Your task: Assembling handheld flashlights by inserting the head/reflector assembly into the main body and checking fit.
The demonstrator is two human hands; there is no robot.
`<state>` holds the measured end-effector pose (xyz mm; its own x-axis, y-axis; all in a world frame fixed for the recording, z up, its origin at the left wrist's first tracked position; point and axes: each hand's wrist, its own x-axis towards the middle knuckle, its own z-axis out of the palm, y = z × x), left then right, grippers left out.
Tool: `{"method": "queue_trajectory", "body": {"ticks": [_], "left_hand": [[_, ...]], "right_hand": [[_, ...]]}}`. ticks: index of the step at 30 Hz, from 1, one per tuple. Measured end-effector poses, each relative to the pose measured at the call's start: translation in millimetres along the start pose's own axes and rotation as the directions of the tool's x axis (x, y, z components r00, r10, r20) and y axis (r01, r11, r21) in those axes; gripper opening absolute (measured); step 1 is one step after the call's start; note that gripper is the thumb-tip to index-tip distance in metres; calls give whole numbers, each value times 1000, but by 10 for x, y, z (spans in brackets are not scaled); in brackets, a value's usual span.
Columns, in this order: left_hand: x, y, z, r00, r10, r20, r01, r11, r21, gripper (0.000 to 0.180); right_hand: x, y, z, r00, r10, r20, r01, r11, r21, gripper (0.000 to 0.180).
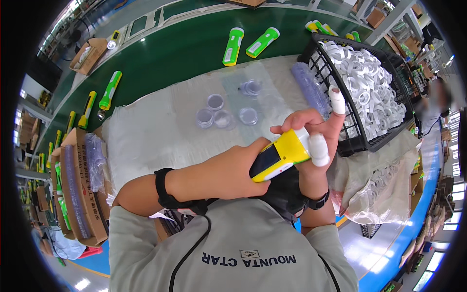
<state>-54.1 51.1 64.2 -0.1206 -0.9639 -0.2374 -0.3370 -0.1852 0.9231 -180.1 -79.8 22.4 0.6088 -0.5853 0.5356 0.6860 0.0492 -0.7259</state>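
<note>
A yellow flashlight (288, 152) with a black panel and a white ring at its head is held up between my hands, tilted, above the near edge of the table. My left hand (238, 165) is wrapped round its body. At the head end, my right hand (323, 127) grips the white ring, with one white-wrapped finger stretched away and another wrapped fingertip against the ring. Past the hands, several clear round plastic lens caps (215, 102) lie on the plastic-covered work surface (155, 121).
A black crate (362, 141) full of white rings stands at the right, beside a roll of clear plastic (310, 82). Green-and-yellow flashlights (262, 42) lie on the green conveyor belt (170, 58). At the left stands a cardboard box (87, 180) with more flashlights.
</note>
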Motion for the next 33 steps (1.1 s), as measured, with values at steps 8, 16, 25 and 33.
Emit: {"method": "queue_trajectory", "body": {"ticks": [8,16,25,33], "left_hand": [[-90,108,186,984,-105,-145,116,991,72,55],[-122,117,91,954,-254,157,297,864,-407,59],[240,-723,-787,721,-168,-672,-22,964,-264,58],[133,-1501,-2258,553,-94,-828,62,996,-71,63]], "right_hand": [[-1,-44,-61,994,103,34,-105,993,52,80],[-24,16,-92,989,146,34,-150,954,260,74],[-364,82,-334,964,-16,-266,-58,962,-268,76],[-721,151,-469,931,167,-324,-243,947,-210,62]]}}
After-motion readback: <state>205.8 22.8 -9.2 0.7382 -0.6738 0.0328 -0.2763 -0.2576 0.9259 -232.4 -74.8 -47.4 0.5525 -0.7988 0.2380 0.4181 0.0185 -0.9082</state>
